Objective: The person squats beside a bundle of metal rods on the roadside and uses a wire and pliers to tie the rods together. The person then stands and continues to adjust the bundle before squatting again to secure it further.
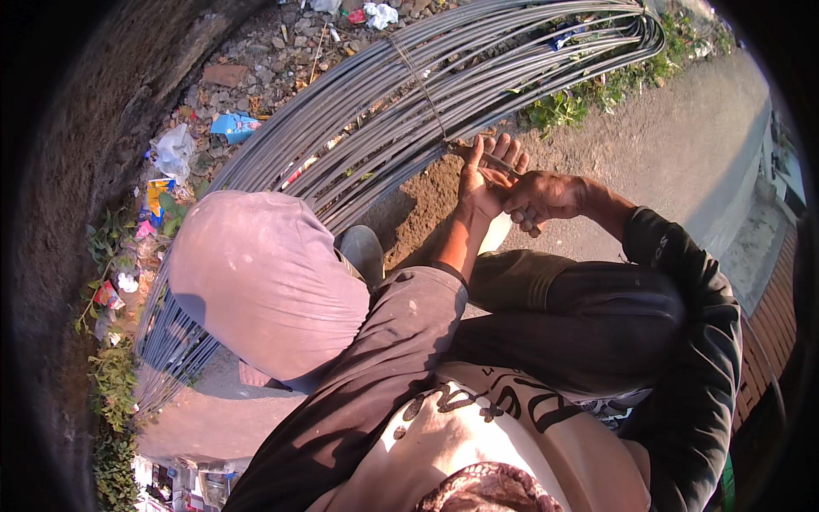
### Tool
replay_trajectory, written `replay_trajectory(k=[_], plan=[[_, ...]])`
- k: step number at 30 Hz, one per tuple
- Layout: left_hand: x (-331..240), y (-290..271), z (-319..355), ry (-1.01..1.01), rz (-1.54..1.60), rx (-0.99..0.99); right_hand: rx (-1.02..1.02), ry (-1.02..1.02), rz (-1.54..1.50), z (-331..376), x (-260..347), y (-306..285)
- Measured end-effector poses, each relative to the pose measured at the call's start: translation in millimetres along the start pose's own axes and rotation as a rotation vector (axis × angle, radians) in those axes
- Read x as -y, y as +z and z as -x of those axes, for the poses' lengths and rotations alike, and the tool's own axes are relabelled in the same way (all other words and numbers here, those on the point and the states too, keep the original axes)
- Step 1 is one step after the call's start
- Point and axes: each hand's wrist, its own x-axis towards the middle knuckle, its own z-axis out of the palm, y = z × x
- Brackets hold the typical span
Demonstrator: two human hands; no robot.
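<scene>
In the head view, my left hand (485,189) is palm up with its fingers stretched out, just beside the bundle of grey steel rods (367,111). A narrow, rusty metal tool (493,162) crosses its palm between thumb and fingers. My right hand (544,199) is curled closed around the near end of this tool and meets the left palm. The tool's far tip lies at the end of a thin tie wire (418,81) wrapped across the bundle. My right fingers hide part of the tool, so its exact kind is unclear.
The rods bend back at the far right. At left, a large rounded shape in pale pink cloth (264,282) covers part of them, beside a grey boot (363,253). Litter, stones and weeds lie along a rough wall (64,222). Loose brown soil (431,205) is near my left wrist.
</scene>
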Motion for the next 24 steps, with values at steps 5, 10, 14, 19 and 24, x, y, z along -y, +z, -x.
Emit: replay_trajectory(k=[5, 10, 14, 19, 24], plan=[[-14, -7, -17, -0.241, 0.119, 0.089, 0.232, 0.027, -0.336, 2, 2, 0], [-8, 7, -12, -0.140, -0.056, -0.155, 0.334, -0.027, -0.474, 3, -9, -3], [-2, 12, -27, -0.056, -0.074, -0.242, 0.120, -0.006, -0.195, 7, 2, -22], [4, -19, -83, 0.052, -0.092, -0.379, -0.495, -0.227, 1.185, -5, 6, -23], [24, 3, -97, 0.228, -0.110, -0.749, -0.958, -0.197, 1.443, 2, 7, 10]])
